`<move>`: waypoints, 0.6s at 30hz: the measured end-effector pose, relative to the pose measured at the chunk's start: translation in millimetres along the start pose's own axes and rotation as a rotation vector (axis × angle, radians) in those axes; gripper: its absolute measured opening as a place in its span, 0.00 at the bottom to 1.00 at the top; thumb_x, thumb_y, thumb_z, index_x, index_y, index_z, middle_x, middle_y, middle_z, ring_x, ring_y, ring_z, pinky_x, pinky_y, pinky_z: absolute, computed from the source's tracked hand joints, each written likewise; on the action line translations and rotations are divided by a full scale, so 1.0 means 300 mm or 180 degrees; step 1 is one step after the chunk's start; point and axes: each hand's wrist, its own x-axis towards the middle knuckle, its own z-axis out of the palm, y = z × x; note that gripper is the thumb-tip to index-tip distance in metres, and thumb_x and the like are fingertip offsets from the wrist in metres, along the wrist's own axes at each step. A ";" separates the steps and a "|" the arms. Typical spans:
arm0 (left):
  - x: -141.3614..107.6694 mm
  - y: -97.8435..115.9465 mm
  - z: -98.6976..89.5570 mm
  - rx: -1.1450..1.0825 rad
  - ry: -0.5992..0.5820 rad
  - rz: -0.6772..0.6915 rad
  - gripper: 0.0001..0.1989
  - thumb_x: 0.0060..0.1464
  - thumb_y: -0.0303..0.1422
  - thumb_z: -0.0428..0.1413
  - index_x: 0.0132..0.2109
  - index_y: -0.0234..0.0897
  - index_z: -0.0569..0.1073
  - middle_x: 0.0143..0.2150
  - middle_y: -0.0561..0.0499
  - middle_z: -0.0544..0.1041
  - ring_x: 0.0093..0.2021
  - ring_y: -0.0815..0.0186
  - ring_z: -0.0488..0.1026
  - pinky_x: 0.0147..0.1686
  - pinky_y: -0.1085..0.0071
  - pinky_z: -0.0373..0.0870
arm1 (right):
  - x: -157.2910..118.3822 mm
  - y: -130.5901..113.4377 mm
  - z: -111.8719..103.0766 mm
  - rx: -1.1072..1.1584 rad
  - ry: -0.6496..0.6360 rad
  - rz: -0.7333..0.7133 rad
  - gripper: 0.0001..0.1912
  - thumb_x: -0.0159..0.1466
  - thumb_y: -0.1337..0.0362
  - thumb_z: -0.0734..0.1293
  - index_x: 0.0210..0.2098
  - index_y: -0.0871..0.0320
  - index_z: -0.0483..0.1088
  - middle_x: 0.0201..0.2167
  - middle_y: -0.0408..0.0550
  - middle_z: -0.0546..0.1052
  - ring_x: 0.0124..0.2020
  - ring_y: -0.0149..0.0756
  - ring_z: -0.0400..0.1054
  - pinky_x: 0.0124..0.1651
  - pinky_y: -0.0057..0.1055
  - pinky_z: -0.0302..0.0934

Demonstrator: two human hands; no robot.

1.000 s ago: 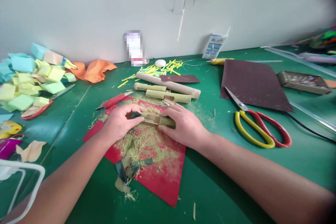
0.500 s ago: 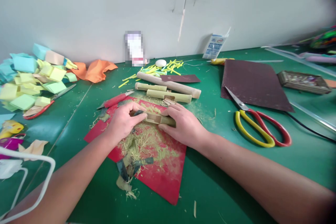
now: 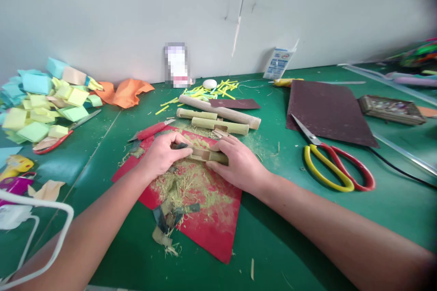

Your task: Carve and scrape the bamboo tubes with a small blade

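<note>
My right hand [image 3: 241, 163] is closed round the right end of a short bamboo tube [image 3: 201, 154] with a notch cut in its upper side. At the tube's left end, my left hand [image 3: 165, 153] pinches a dark scrap of sandpaper [image 3: 180, 146] against it. Beneath both hands lies a red mat [image 3: 218, 232], strewn with pale shavings and dust. Worn sandpaper scraps [image 3: 164, 218] rest on its lower left part. Just beyond the hands are a notched bamboo tube [image 3: 235, 126], another bamboo piece [image 3: 196, 114] and a longer pale stick [image 3: 235, 112].
A red craft knife [image 3: 153, 130] lies left of the bamboo. Scissors with yellow and red handles [image 3: 334, 166] overlap a dark brown sheet [image 3: 327, 109] on the right. Paper blocks [image 3: 37, 104] are piled at left, and a white frame [image 3: 64, 232] crosses the lower left corner.
The view has shifted very slightly. Both hands keep their places on the bamboo tube, with little visible movement.
</note>
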 end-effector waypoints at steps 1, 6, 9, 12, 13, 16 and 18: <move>-0.001 -0.002 -0.002 -0.0039 -0.0070 0.0013 0.12 0.47 0.40 0.62 0.34 0.37 0.75 0.34 0.51 0.77 0.31 0.66 0.71 0.30 0.70 0.66 | -0.001 0.000 0.000 0.0006 -0.0008 -0.0001 0.08 0.58 0.64 0.69 0.35 0.57 0.66 0.34 0.49 0.72 0.39 0.41 0.64 0.41 0.37 0.61; 0.007 -0.013 0.013 0.0206 0.0444 0.0048 0.13 0.49 0.42 0.61 0.30 0.37 0.73 0.27 0.54 0.73 0.27 0.68 0.68 0.28 0.72 0.63 | -0.008 -0.006 0.007 -0.0202 0.0047 -0.0118 0.08 0.58 0.64 0.69 0.36 0.58 0.66 0.35 0.51 0.72 0.40 0.42 0.63 0.41 0.38 0.61; 0.009 -0.015 0.011 0.0112 0.0350 -0.0045 0.13 0.49 0.42 0.62 0.31 0.37 0.72 0.28 0.53 0.74 0.28 0.68 0.68 0.28 0.72 0.63 | -0.010 -0.006 0.009 -0.0164 0.0032 -0.0105 0.08 0.59 0.64 0.69 0.36 0.59 0.67 0.35 0.50 0.72 0.40 0.42 0.63 0.42 0.38 0.61; 0.002 -0.016 -0.004 -0.0259 -0.0108 -0.0015 0.11 0.47 0.39 0.63 0.31 0.37 0.73 0.39 0.49 0.79 0.35 0.65 0.73 0.34 0.69 0.68 | -0.009 -0.005 0.008 -0.0089 0.0007 -0.0064 0.07 0.60 0.63 0.68 0.36 0.58 0.67 0.34 0.50 0.72 0.39 0.41 0.64 0.42 0.38 0.61; 0.000 -0.017 -0.007 -0.0301 -0.0174 0.0026 0.11 0.46 0.39 0.64 0.31 0.37 0.73 0.42 0.48 0.79 0.37 0.65 0.74 0.36 0.69 0.69 | -0.008 -0.005 0.008 -0.0094 0.0007 -0.0072 0.07 0.60 0.63 0.68 0.36 0.58 0.67 0.34 0.50 0.72 0.39 0.41 0.64 0.42 0.38 0.61; 0.004 -0.018 -0.003 -0.0063 0.0086 0.0044 0.11 0.48 0.39 0.63 0.31 0.37 0.74 0.36 0.50 0.78 0.33 0.66 0.72 0.33 0.70 0.67 | -0.007 -0.008 0.008 -0.0207 0.0023 -0.0129 0.07 0.60 0.63 0.68 0.36 0.58 0.67 0.34 0.51 0.72 0.39 0.42 0.64 0.42 0.39 0.61; 0.010 -0.018 0.004 0.0136 0.0353 0.0001 0.12 0.49 0.41 0.62 0.31 0.36 0.73 0.29 0.53 0.75 0.28 0.68 0.69 0.29 0.71 0.64 | -0.009 -0.010 0.009 -0.0260 0.0031 -0.0135 0.07 0.60 0.63 0.68 0.36 0.59 0.67 0.34 0.51 0.72 0.39 0.42 0.64 0.42 0.39 0.61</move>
